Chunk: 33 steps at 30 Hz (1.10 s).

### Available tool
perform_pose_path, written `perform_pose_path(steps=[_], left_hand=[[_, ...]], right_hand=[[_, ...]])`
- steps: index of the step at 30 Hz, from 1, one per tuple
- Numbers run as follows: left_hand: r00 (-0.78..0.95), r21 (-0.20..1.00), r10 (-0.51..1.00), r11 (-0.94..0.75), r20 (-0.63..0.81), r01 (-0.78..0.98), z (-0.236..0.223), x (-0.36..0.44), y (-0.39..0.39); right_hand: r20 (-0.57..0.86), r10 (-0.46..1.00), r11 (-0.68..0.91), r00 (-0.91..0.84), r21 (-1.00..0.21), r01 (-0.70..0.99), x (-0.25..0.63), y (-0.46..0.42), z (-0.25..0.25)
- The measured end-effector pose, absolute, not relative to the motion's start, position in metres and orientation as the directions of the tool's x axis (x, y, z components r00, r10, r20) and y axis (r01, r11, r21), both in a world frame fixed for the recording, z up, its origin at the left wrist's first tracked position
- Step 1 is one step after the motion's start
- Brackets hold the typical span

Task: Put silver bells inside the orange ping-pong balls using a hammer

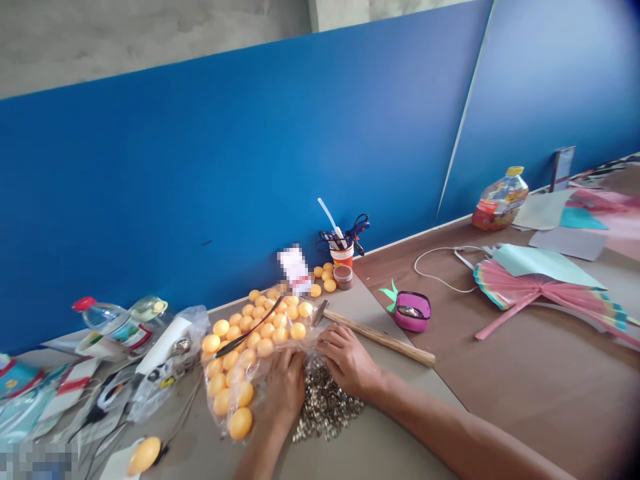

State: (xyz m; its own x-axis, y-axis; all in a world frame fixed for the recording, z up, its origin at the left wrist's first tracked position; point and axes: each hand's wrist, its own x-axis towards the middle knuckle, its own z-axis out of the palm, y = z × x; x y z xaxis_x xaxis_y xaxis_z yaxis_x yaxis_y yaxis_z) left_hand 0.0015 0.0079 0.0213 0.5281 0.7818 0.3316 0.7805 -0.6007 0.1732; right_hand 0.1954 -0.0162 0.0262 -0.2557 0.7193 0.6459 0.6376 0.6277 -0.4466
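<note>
A heap of small shiny metal pieces (pixel 327 403) lies on the table, spreading toward me; the pieces are too small to name. At its left edge, my left hand (pixel 286 383) has its fingers curled down. My right hand (pixel 347 357) bends over the heap's far right side, its fingers closed. Clear plastic film of a bag (pixel 314 360) shows between the two hands, and both seem to grip it. Beyond and left of my left hand lies a clear bag of orange balls (pixel 265 348), with a dark strap across it. A hammer (pixel 380 335) with a wooden handle rests just past my right hand.
Loose orange balls (pixel 329 285), a small lidded tub (pixel 343 277) and a cup of tools (pixel 342 257) stand by the blue partition (pixel 225 167). A purple pouch (pixel 413 311) and a pink paper fan (pixel 535 290) lie right. Bottles (pixel 113 323) and plastic bags crowd the left.
</note>
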Motion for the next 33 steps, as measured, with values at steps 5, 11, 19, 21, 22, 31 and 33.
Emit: perform_pose_path(steps=[5,11,19,21,22,31,33], left_hand=[[0.539,0.194,0.755,-0.632,0.374,0.75,0.013,0.0,0.009],[0.509,0.108,0.753,-0.597,0.417,0.795,0.007,-0.002,0.009],[0.504,0.154,0.755,-0.606,0.419,0.781,0.005,-0.003,0.012],[0.484,0.153,0.754,-0.596,0.445,0.788,0.002,-0.004,0.014],[0.475,0.15,0.749,-0.594,0.462,0.791,0.0,-0.004,0.014],[0.455,0.113,0.764,-0.558,0.458,0.822,0.012,-0.001,0.011],[0.461,0.131,0.77,-0.564,0.44,0.816,0.017,0.0,0.011]], right_hand=[[0.48,0.803,0.567,-0.353,-0.435,0.699,0.192,-0.011,0.021],[0.463,0.786,0.604,-0.409,-0.438,0.666,0.193,-0.008,0.015],[0.532,0.759,0.63,-0.375,-0.453,0.631,0.193,-0.01,0.014],[0.535,0.766,0.619,-0.356,-0.465,0.632,0.194,-0.009,0.013],[0.537,0.769,0.614,-0.346,-0.474,0.631,0.194,-0.009,0.012],[0.663,0.738,0.609,-0.13,-0.57,0.552,0.196,-0.011,0.018],[0.664,0.742,0.598,-0.094,-0.591,0.541,0.198,-0.011,0.018]])
